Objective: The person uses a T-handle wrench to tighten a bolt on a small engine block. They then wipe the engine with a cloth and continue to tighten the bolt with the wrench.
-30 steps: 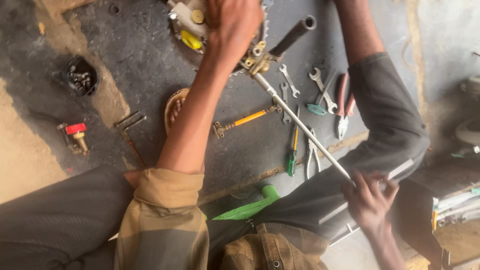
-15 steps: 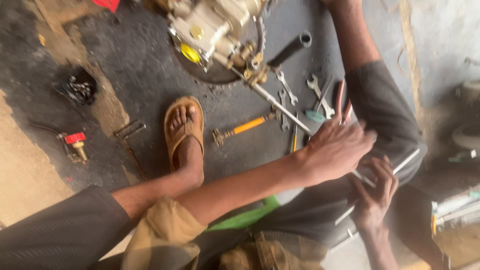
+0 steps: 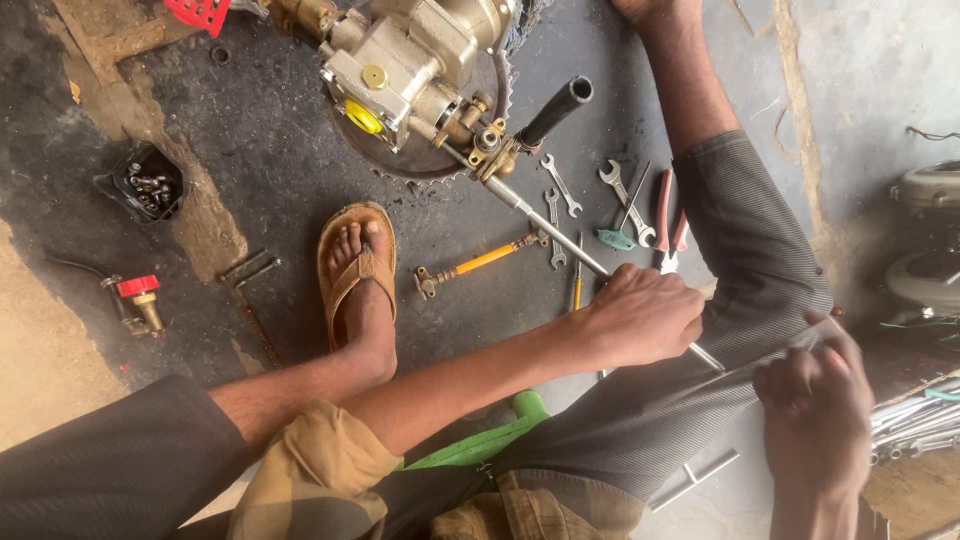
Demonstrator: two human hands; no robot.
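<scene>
Your left hand (image 3: 640, 318) closes its fingers around the long metal rod (image 3: 560, 232), which runs from the brass pump (image 3: 420, 60) across your knee. Your right hand (image 3: 815, 395) grips the rod's far end, fingers curled

A brass-coloured cast-metal pump body (image 3: 420, 60) looked dull and slightly greasy, with a glossy yellow plastic cap (image 3: 364, 117). A thin, bright steel rod (image 3: 560, 235) ran from it under the left hand (image 3: 640, 315), whose fingers (image 3: 668, 300) pressed on it. The lever's grip (image 3: 556, 110) was matt black rubber. Steel spanners (image 3: 560, 190) shone faintly on the rough, oil-stained concrete floor (image 3: 270, 160). The sandal (image 3: 355, 265) looked like worn tan leather. The trousers (image 3: 750, 250) were ribbed grey cloth.
</scene>
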